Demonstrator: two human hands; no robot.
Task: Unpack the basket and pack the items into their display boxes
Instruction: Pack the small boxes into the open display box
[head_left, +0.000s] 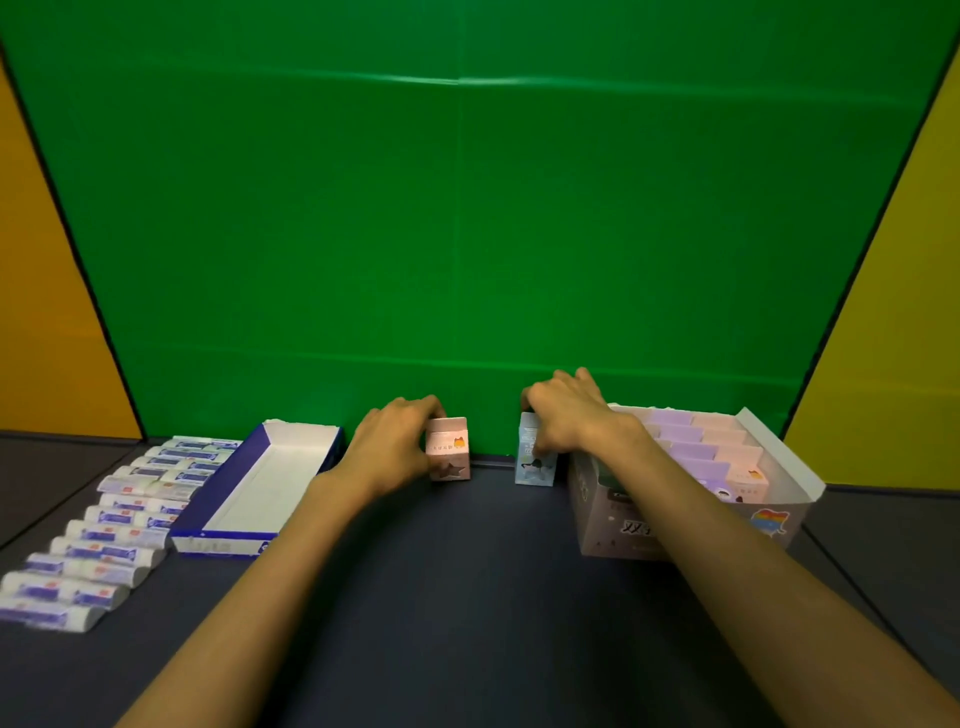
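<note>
Left hand (392, 441) pinches pink carton (450, 450), right hand (569, 410) pinches blue carton (535, 465); both upright on table (467, 597) beside display box (779, 512). Likely light, crushable card; hold flat sides gently.

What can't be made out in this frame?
Head view only:
- Print on the pink carton and blue carton: too small, blurred.
- Left hand and right hand fingertips: hidden behind the cartons.
- Display box front lettering: covered by the right forearm.
- Basket: not in view.
</note>
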